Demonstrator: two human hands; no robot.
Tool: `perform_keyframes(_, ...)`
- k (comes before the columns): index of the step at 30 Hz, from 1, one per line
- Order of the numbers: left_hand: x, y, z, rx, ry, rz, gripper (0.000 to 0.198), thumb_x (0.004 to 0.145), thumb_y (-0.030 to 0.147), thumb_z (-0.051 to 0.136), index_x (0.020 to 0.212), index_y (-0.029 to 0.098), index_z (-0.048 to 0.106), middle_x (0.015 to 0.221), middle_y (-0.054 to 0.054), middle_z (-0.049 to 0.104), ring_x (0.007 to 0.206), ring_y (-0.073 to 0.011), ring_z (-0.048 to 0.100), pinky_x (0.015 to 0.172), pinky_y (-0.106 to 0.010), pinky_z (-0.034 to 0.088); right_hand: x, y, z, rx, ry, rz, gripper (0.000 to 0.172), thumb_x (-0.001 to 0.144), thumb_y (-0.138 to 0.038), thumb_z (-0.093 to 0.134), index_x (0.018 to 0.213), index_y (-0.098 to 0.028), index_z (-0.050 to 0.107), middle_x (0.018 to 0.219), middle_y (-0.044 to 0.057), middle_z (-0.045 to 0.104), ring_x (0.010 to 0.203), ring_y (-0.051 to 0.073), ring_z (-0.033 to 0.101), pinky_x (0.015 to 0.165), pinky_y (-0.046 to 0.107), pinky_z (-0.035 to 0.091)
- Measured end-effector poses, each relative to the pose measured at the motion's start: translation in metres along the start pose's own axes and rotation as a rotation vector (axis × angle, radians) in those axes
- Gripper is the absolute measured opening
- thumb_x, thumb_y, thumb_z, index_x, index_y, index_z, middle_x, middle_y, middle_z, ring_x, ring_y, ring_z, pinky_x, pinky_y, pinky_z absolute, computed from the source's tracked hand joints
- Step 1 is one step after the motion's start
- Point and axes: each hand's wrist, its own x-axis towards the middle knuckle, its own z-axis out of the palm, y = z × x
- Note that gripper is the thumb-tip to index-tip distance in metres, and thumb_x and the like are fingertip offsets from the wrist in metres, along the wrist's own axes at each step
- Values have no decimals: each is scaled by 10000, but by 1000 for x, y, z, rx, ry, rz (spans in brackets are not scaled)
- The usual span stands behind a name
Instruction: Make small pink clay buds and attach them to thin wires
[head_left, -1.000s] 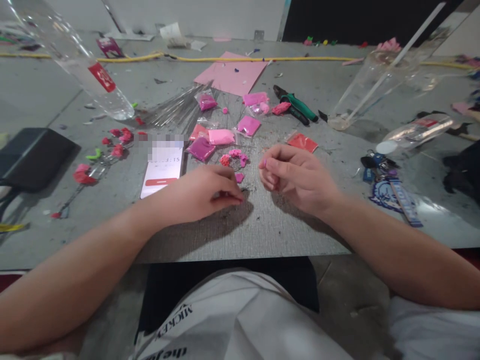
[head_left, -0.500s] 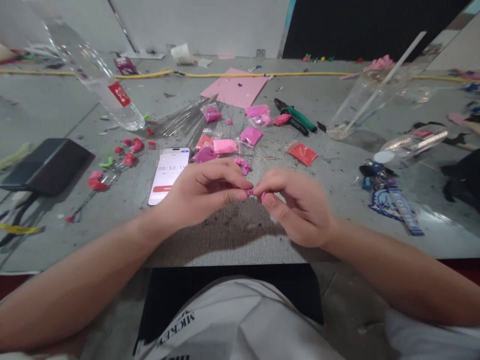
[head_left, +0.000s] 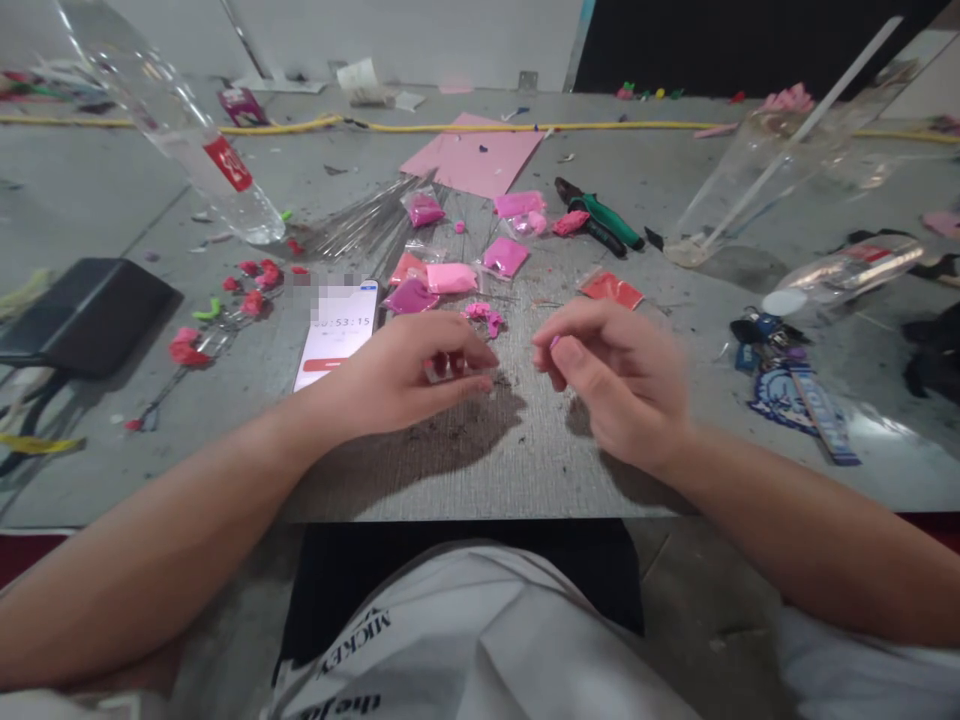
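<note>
My right hand (head_left: 626, 385) pinches a small bit of pink clay (head_left: 556, 342) between thumb and forefinger, a little above the table. Across a narrow gap, my left hand (head_left: 405, 375) has its thumb and fingers apart, and I see nothing between them. Small pink clay pieces (head_left: 486, 320) lie clustered just beyond the left fingertips. Behind them are bags of coloured clay: light pink (head_left: 451, 278), purple (head_left: 411, 296) and magenta (head_left: 505, 257). A red clay packet (head_left: 613, 290) lies behind my right hand. Partly covered by my left hand, a phone (head_left: 337, 335) shows a timer.
Thin wires (head_left: 367, 222) and green-handled pliers (head_left: 600, 218) lie farther back, near a pink sheet (head_left: 480, 155). Water bottle (head_left: 225, 165), black box (head_left: 86, 315) and red clay pieces (head_left: 255, 303) are left. Right are a clear cup (head_left: 720, 190), a lying bottle (head_left: 847, 275) and keys (head_left: 765, 335).
My hands have drawn apart from fingertips nearly touching. The left fingers have opened, and the pink bit at their tips is gone from view. My right hand keeps its pinch.
</note>
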Motion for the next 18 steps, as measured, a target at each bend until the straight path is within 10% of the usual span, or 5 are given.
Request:
perform_keyframes(5, -1, -6, 1, 254, -215, 60, 177, 1004, 239, 651, 1066, 164, 799, 1009, -84, 724, 904, -202, 698, 797, -307, 520, 7, 15, -2, 89, 176, 107, 233, 1047, -431, 698, 901, -256, 750, 751, -1, 656, 644, 134, 602, 507, 277, 463)
perform_keyframes(14, -1, -14, 1, 391, -6, 101, 188, 1017, 246, 631, 1009, 146, 790, 948, -78, 742, 849, -196, 689, 758, -308, 493, 48, 36, -46, 103, 434, 99, 507, 973, -643, 721, 674, -238, 666, 530, -54, 502, 450, 87, 461, 421, 255, 327)
perform_keyframes(18, 2, -16, 7, 354, -48, 92, 179, 1015, 253, 640, 998, 149, 785, 927, -70, 739, 830, -187, 687, 742, -299, 489, 58, 49, -63, -2, 245, 346, 599, 931, -754, 691, 675, -212, 694, 535, -24, 548, 444, 94, 478, 408, 260, 326)
